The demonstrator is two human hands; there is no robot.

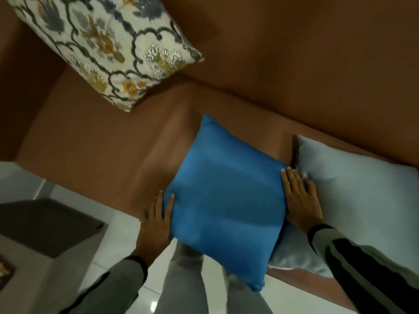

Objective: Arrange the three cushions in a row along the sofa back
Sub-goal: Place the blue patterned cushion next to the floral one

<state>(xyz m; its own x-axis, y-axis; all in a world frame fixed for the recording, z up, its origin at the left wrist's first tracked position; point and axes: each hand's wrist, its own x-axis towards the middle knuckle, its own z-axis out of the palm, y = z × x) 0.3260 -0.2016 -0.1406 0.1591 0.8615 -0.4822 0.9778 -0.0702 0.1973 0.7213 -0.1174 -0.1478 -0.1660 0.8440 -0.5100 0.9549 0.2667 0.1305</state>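
A plain blue cushion (226, 200) is held between both hands over the front edge of the brown sofa seat (108, 150). My left hand (156, 223) grips its left edge and my right hand (301, 198) presses on its right edge. A pale grey cushion (353, 200) lies flat on the seat just right of the blue one, partly under it. A floral cream cushion (102, 48) leans against the sofa back (294, 64) at the upper left corner.
The sofa armrest (13, 87) rises at the left. A dark grey low table or box (49, 225) stands on the white tiled floor (118, 245) at the lower left. My legs are seen below the blue cushion.
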